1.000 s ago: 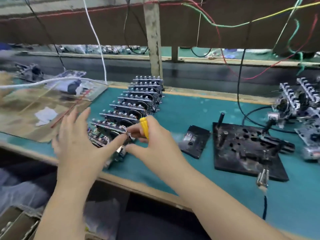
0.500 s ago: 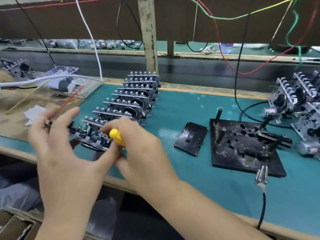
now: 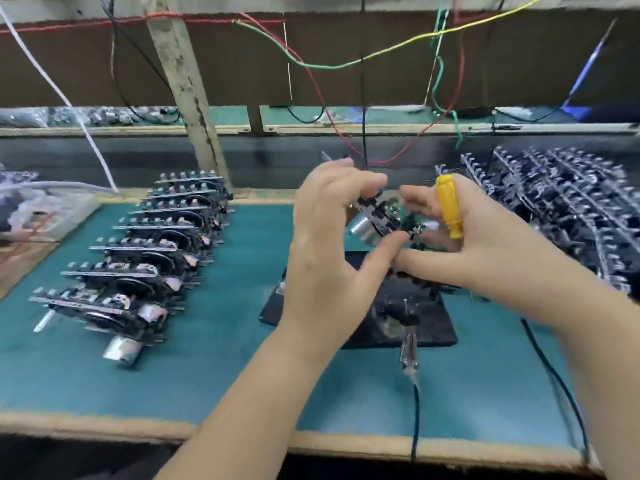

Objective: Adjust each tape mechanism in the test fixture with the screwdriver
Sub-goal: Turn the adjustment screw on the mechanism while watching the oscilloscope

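Note:
A tape mechanism [image 3: 381,216] with a silver motor hangs in the air above the black test fixture [image 3: 429,323]. My left hand [image 3: 332,251] grips it from the left, fingers over its top and thumb under it. My right hand [image 3: 460,244] touches its right side with the fingertips and holds the yellow-handled screwdriver [image 3: 448,206] upright against the palm. The screwdriver's tip is hidden. Much of the fixture lies behind my hands.
A row of several tape mechanisms [image 3: 152,251] stands on the teal mat [image 3: 225,358] at the left. A blurred pile of mechanisms [image 3: 561,206] fills the right. A metal plug on a dark cable [image 3: 410,355] lies before the fixture. Coloured wires hang overhead.
Both hands have moved from the left row to above the fixture, carrying one mechanism with them. The screwdriver now stands upright in my right hand. The view has swung right.

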Available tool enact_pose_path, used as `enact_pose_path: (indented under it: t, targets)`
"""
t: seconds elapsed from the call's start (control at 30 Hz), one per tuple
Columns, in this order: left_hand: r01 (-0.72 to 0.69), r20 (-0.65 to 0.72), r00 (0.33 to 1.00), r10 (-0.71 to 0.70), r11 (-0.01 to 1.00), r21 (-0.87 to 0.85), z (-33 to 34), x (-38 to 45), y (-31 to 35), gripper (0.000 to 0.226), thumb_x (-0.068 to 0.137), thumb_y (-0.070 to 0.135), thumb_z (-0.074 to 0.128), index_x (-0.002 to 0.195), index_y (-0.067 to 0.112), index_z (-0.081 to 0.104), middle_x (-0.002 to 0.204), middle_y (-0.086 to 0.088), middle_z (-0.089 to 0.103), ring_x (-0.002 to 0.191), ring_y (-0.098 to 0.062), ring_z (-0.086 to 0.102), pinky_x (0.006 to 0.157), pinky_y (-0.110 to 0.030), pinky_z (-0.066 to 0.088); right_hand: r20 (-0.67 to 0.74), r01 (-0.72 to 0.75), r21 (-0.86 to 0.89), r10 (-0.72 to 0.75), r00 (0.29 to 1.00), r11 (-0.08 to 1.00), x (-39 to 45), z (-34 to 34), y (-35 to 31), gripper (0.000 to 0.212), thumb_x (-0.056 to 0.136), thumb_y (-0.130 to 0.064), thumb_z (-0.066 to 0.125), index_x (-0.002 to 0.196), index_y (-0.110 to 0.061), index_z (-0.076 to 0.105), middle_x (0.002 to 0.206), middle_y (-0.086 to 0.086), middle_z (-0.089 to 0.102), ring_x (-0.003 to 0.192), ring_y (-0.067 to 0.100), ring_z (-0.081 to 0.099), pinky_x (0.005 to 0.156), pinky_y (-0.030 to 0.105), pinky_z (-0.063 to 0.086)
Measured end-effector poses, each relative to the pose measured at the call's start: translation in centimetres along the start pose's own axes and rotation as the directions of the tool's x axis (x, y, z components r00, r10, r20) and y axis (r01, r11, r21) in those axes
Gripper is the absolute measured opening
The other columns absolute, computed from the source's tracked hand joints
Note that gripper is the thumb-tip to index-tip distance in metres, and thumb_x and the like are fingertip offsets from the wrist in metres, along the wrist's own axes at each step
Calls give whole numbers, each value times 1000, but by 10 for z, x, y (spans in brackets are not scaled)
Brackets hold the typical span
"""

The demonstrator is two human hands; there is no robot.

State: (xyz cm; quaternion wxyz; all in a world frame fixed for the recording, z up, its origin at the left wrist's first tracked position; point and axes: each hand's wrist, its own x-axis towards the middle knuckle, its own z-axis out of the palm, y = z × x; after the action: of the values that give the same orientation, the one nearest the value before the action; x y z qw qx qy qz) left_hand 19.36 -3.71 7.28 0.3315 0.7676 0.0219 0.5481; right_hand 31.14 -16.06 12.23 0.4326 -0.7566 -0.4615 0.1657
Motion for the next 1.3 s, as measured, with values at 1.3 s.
enact_pose_path:
  t: [1.3]
  targets:
    - [325, 570, 495, -655, 748, 578, -35, 33, -63, 119, 65, 44, 92, 158, 39, 18, 142, 39, 47, 139, 7, 33, 103, -23, 29, 372, 156, -601, 102, 923, 784, 59, -13, 59, 65, 68, -28, 83, 83, -30, 20, 97, 13, 60, 59, 21, 35, 52, 36, 32]
